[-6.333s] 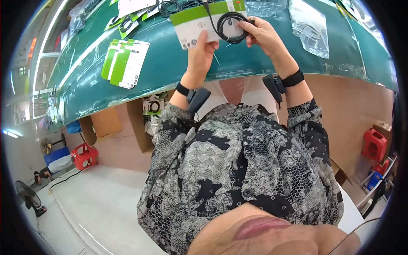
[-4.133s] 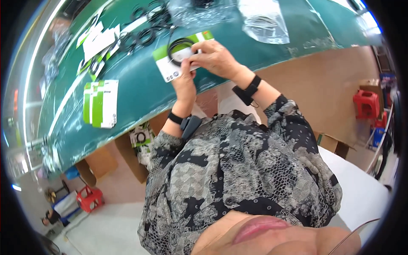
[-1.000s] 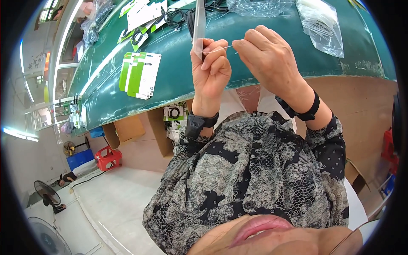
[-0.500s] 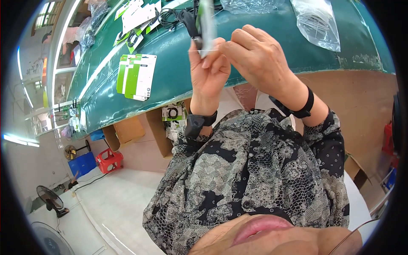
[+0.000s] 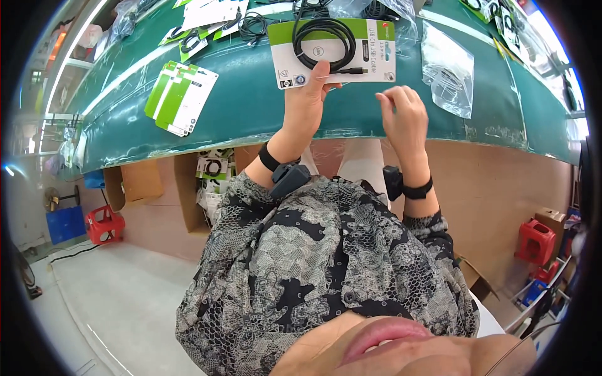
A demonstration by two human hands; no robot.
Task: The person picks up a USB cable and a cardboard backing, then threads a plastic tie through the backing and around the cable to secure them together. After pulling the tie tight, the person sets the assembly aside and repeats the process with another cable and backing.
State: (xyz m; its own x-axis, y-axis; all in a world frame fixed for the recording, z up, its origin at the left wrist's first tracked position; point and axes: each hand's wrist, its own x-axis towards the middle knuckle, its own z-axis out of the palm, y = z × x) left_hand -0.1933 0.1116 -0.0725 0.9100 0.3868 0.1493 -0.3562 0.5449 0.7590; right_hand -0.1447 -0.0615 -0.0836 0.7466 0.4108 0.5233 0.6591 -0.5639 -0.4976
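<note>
The left hand (image 5: 308, 103) grips a card (image 5: 332, 51) by its lower edge, thumb on the front and fingers behind, holding it face up over the green surface (image 5: 251, 103). The card is white with a green band along the top, and a coiled black cable (image 5: 324, 51) sits on its front, its plug end pointing right. The card hangs above the near part of the surface, just ahead of the edge.

The right hand (image 5: 401, 116) is beside the card's lower right corner, apart from it. Its fingers are loosely curled, fingertips close together, and it holds nothing that can be made out. Both wrists wear black bands (image 5: 269, 158) with small dark devices strapped on.

A clear bag (image 5: 446, 66) lies on the surface to the right of the right hand. To the left, well apart from the hands, a small stack of green-and-white cards (image 5: 180, 97) lies fanned. Farther back on the surface, more cards and loose black cables (image 5: 251, 25) are scattered, with more clear bags behind the held card.

Below the surface's edge, an open cardboard box (image 5: 210, 178) holds more packaged cables. A red stool (image 5: 103, 224) and a blue crate (image 5: 64, 224) stand on the floor at the left, and another red stool (image 5: 536, 241) stands at the right. The person wears a patterned grey-and-black shirt (image 5: 326, 263).
</note>
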